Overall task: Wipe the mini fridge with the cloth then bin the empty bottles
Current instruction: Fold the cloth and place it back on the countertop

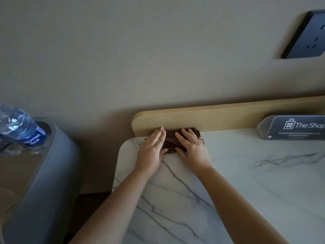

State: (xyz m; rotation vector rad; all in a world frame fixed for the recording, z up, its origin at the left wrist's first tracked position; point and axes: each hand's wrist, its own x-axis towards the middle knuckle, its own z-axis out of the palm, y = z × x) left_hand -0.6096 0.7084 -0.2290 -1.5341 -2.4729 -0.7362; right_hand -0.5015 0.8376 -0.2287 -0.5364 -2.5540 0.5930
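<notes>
Pressing flat on a folded dark brown cloth (171,139), the left hand (152,147) and right hand (192,145) lie side by side, fingers straight and gripping nothing. The cloth sits at the twelve o'clock edge of a marble-patterned top (246,182), against a pale wooden backboard (228,118). At nine o'clock a crumpled clear bottle (19,127) with a blue label tilts over the mouth of a grey round container (52,155). At three o'clock stands a grey sign card (295,127).
</notes>
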